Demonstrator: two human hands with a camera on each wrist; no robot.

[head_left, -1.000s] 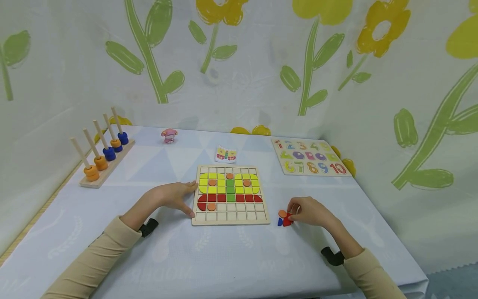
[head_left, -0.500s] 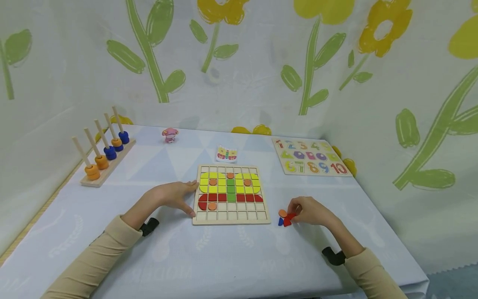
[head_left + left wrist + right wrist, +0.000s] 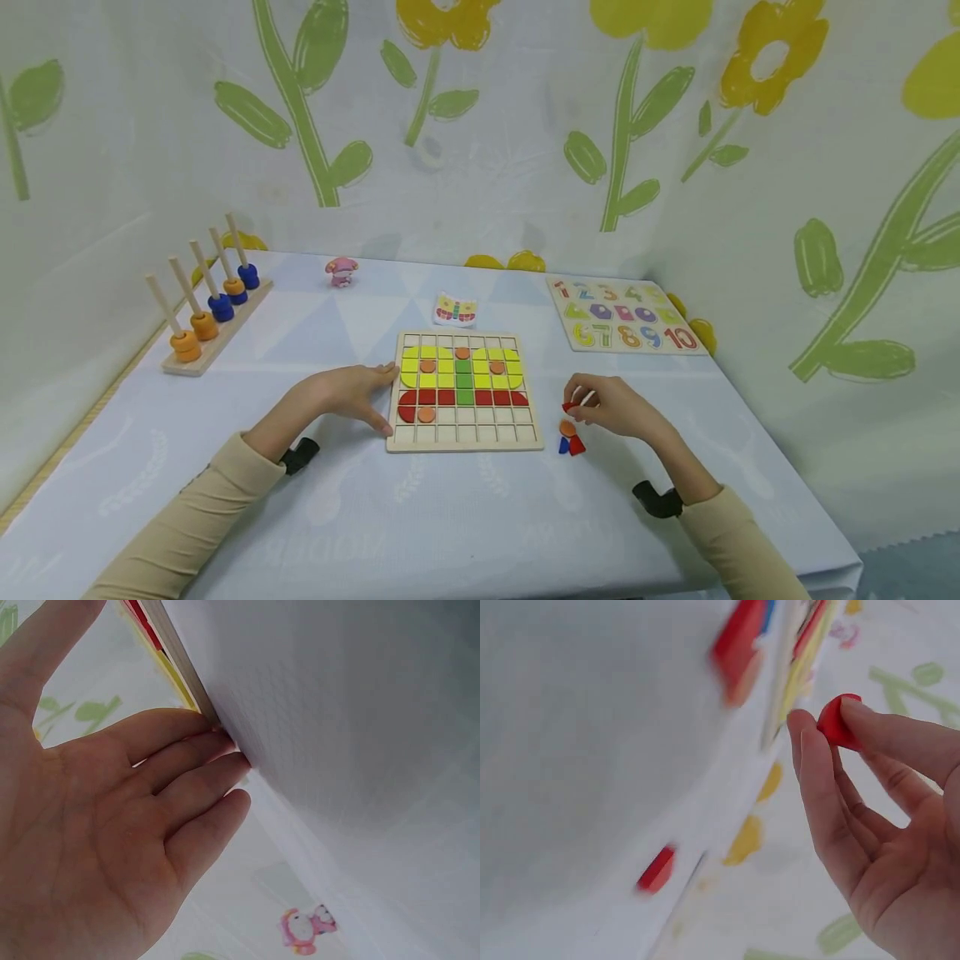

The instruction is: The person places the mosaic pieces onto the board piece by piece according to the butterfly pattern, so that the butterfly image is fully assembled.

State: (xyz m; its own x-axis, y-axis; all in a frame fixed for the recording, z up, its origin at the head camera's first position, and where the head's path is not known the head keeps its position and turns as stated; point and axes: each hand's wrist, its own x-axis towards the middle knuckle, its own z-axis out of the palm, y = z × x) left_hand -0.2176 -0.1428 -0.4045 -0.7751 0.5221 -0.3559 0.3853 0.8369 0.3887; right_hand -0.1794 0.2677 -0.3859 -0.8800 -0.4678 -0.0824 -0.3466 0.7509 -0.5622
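My right hand (image 3: 613,407) pinches a small red piece (image 3: 837,721) with a rounded side between thumb and fingertips, right of the wooden grid board (image 3: 467,434). Below it on the table lie an orange disc (image 3: 567,428), a blue piece (image 3: 563,446) and another red piece (image 3: 577,446). Yellow, green, red and orange pieces fill part of the grid in a butterfly-like pattern. At the board's left edge rests my left hand (image 3: 348,393), thumb spread toward the near corner. The left wrist view shows its fingers (image 3: 202,769) extended, tips at the board's edge.
Behind the board lies a small picture card (image 3: 455,310) with a butterfly pattern. A number puzzle (image 3: 626,315) sits at the back right. To the left stands a peg stacker (image 3: 217,329) with orange and blue rings, and a pink figurine (image 3: 342,271) is near the back.
My right hand has lifted the red piece from the small pile and moved slightly away from me and left. The left hand has stayed at the board's edge.
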